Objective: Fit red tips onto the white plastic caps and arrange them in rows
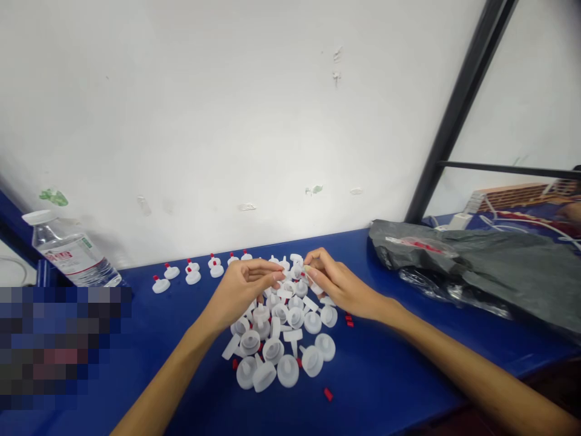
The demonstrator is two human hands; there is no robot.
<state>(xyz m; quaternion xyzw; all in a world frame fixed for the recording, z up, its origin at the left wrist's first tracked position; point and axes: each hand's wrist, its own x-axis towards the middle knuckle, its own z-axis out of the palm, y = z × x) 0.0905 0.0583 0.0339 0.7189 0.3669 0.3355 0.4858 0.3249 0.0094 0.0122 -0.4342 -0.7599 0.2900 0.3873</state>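
Note:
Above a pile of white nozzle caps [287, 370], my left hand [247, 287] is closed, thumb and forefinger pinched together. A speck of red shows at its fingertips, too small to make out for certain. Facing it from the right, my right hand [338, 283] pinches a white nozzle cap [315, 284], partly hidden by the fingers. Small red tips [328, 395] lie loose among and beside the pile. To the left, several white caps with red tips fitted [193, 276] stand upright in rows on the blue table [181, 339].
A clear water bottle [75, 254] leans at the left, near a pixelated area. Grey plastic bags [476, 266] cover the table's right side. Behind runs a white wall [254, 121], with a dark metal post [449, 121] at the right. Beyond it are cables and part of another person.

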